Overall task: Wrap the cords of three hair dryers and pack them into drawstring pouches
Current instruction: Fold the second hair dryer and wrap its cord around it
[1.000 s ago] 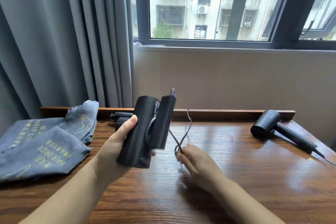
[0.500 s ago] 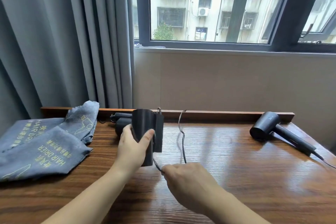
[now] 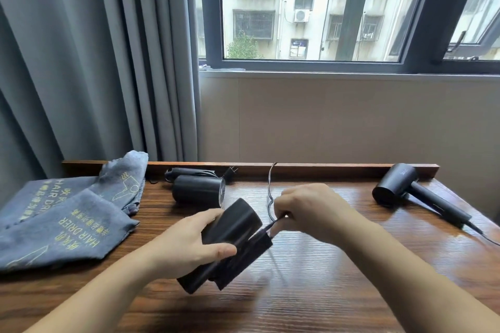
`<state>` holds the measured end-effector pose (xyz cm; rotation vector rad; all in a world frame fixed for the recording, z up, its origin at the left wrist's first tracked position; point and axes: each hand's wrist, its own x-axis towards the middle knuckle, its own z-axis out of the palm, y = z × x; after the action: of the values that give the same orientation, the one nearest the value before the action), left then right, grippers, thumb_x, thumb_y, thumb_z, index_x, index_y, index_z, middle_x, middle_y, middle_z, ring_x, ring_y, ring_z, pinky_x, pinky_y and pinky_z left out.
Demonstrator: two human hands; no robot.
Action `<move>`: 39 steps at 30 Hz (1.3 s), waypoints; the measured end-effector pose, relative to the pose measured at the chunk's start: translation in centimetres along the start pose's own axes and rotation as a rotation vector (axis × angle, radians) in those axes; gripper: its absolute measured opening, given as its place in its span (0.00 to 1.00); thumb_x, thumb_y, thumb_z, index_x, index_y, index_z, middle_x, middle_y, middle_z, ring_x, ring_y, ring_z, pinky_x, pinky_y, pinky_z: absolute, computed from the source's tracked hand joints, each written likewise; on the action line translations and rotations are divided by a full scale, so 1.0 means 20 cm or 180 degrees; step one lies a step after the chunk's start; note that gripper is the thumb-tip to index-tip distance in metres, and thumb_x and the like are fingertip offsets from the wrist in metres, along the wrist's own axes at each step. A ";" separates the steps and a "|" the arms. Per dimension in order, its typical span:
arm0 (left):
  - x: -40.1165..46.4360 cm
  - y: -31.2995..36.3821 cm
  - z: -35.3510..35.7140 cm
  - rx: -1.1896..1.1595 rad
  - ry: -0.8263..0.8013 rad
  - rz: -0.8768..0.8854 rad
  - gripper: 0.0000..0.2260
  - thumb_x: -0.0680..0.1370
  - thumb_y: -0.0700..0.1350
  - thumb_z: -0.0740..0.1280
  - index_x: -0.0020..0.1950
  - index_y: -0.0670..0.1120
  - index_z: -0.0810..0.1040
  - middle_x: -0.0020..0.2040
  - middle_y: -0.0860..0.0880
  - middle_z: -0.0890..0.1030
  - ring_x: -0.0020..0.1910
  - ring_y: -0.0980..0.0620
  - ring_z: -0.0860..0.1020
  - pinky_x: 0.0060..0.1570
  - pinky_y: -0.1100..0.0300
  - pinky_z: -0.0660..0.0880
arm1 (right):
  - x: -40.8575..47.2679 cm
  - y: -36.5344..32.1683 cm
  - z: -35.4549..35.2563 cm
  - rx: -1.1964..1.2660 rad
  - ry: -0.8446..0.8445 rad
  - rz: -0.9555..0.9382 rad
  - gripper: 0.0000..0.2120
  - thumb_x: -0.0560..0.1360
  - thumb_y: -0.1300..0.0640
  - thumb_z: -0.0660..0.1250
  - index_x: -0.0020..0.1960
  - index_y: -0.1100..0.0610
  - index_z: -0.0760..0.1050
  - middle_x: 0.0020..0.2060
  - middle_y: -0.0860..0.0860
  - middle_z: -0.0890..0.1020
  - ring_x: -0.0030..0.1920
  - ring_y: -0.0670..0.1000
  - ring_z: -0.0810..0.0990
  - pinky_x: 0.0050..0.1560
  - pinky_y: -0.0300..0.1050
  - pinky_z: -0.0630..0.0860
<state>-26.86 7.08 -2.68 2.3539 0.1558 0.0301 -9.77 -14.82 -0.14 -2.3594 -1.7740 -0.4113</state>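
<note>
Left hand (image 3: 186, 243) grips one of three dryers (image 3: 230, 240).

A wooden table (image 3: 338, 292) with a raised strip along its back edge carries the gear. At its left end lie grey pouches (image 3: 67, 222) printed with yellow lettering — overlapping, one corner lifted against the back strip. Near the back, left of centre, a black hair dryer (image 3: 197, 192) rests on its side, its plug (image 3: 231, 171) beside it. At the right end a second black dryer (image 3: 392, 188) lies unfolded — its cord (image 3: 484, 235) trailing off the right edge.
</note>
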 end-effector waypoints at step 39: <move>0.18 0.16 0.19 -0.1864 0.2516 -0.0576 0.19 0.77 0.55 0.70 0.64 0.50 0.71 0.54 0.51 0.79 0.48 0.58 0.78 0.38 0.70 0.72 | -0.09 -0.39 0.23 0.0649 -0.0217 0.0867 0.12 0.83 0.47 0.50 0.46 0.52 0.65 0.45 0.57 0.80 0.45 0.62 0.76 0.40 0.51 0.63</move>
<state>-22.74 2.64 -3.17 1.6246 0.6446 0.8069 -17.22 -12.86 -5.35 -2.4431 -1.4135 -0.1078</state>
